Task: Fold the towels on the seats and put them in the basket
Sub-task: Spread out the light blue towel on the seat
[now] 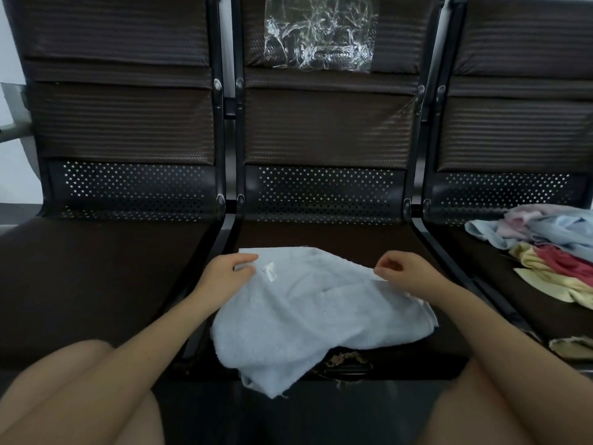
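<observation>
Both hands, left hand (224, 273) and right hand (405, 271), pinch the pale blue terry towel's (308, 316) far corners on the middle brown seat (321, 234); squaring edges first should give a neat fold.

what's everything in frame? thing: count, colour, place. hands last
light blue towel: 1, pale blue with a white tag, on the middle seat, front corner hanging over the edge
towel pile: 1 heap, blue, pink, yellow and red, on the right seat
seats: 3 joined, dark brown with black frames, across the view
clear plastic sheet: 1, transparent, crumpled, on the middle backrest
beige item: 1, only partly visible at the right seat's front edge, cannot identify
basket: none in view
left hand: 1, pinches the towel's far left corner
right hand: 1, pinches the towel's right edge
</observation>
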`<move>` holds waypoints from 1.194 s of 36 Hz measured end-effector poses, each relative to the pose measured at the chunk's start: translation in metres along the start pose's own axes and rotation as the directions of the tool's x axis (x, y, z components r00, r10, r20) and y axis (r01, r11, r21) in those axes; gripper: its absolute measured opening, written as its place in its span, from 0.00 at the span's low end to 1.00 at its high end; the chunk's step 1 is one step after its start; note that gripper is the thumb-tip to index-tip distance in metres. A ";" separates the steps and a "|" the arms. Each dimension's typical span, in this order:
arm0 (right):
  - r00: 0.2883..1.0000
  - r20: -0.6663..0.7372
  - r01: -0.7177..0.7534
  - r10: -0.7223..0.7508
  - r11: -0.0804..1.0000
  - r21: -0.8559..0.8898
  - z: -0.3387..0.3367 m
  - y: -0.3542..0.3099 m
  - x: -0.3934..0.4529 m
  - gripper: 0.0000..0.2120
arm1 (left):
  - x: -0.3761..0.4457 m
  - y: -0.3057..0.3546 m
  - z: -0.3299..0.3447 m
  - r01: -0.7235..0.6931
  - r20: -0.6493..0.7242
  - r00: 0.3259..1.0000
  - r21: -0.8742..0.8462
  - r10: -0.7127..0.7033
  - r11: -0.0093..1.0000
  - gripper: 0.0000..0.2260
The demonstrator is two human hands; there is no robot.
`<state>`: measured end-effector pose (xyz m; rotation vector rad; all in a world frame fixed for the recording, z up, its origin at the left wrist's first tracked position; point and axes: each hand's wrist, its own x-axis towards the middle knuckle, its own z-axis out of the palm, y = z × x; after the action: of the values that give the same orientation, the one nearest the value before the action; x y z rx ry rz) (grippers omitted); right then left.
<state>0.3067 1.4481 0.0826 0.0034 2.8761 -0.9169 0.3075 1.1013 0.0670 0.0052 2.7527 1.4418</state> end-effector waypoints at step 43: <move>0.996 -0.056 0.082 -0.072 0.978 0.190 -0.015 -0.015 -0.006 0.06 | 0.027 -0.022 0.010 -0.052 -0.068 0.996 0.064 0.056 0.997 0.16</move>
<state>0.3102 1.4448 0.1043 -0.0694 2.8365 -1.2223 0.2808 1.0975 0.0431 0.0313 2.8746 1.3933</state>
